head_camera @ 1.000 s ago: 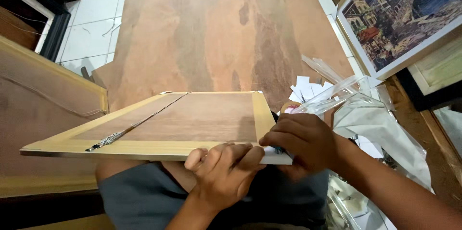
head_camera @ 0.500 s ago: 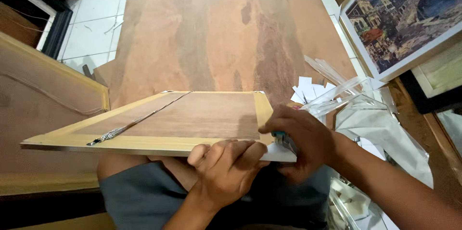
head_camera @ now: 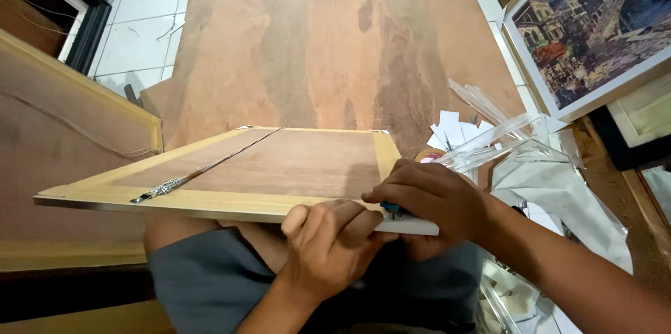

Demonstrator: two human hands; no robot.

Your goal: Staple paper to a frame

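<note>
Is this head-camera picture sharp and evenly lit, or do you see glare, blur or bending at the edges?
Head view: soft, even light, with no hard shadows on the brown plywood sheet; the pale wooden picture frame and both hands, left hand and right hand, are fairly sharp; the clear crumpled plastic wrap shows mild glare; straight edges splay towards the corners, which suggests a wide lens.

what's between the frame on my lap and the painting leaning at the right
In the head view, clear plastic bags and white paper scraps lie between the wooden frame and the painting, on the brown board.
</note>
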